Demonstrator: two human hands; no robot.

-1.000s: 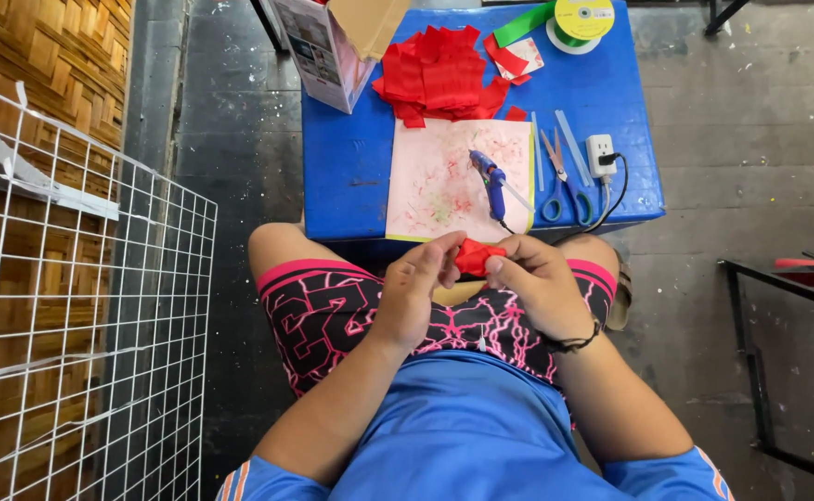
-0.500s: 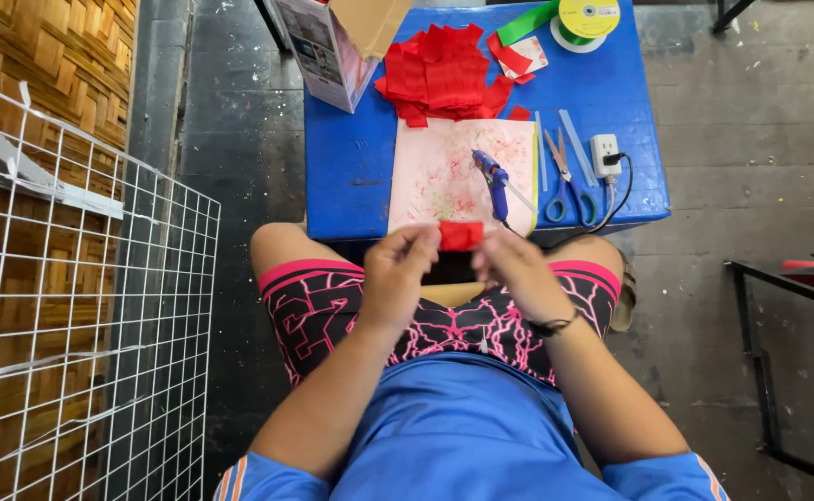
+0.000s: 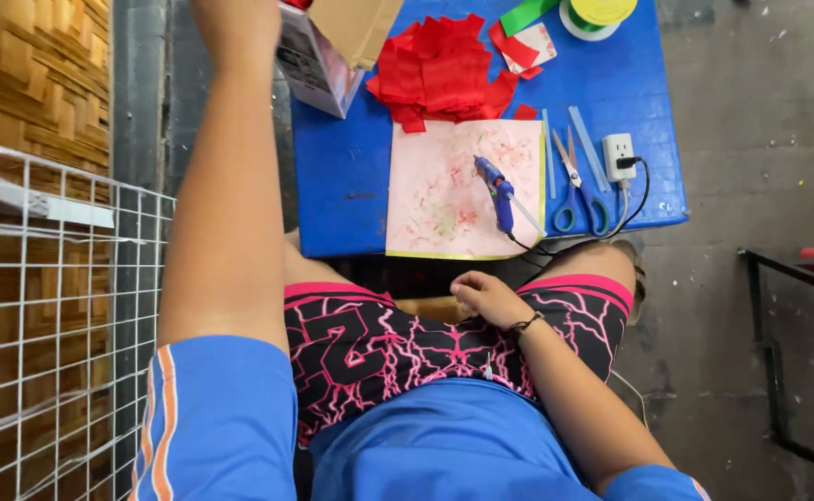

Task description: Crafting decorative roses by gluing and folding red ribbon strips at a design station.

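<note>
My left hand reaches up to the top edge of the view beside an open cardboard box at the blue table's far left corner. Only its wrist and heel show; the fingers are cut off. My right hand rests on my lap at the table's near edge, fingers loosely curled, nothing visible in it. Ahead of it lies a stained pink mat with a blue glue gun on its right side. A pile of red paper pieces sits behind the mat.
Blue-handled scissors, clear glue sticks and a white power socket lie right of the mat. A yellow tape roll is at the back. A white wire grid stands at left, a black metal frame at right.
Both hands held a small red piece over my lap. Now my left arm has stretched up to the box, my right hand has dropped to my lap, and the red piece is out of sight.
</note>
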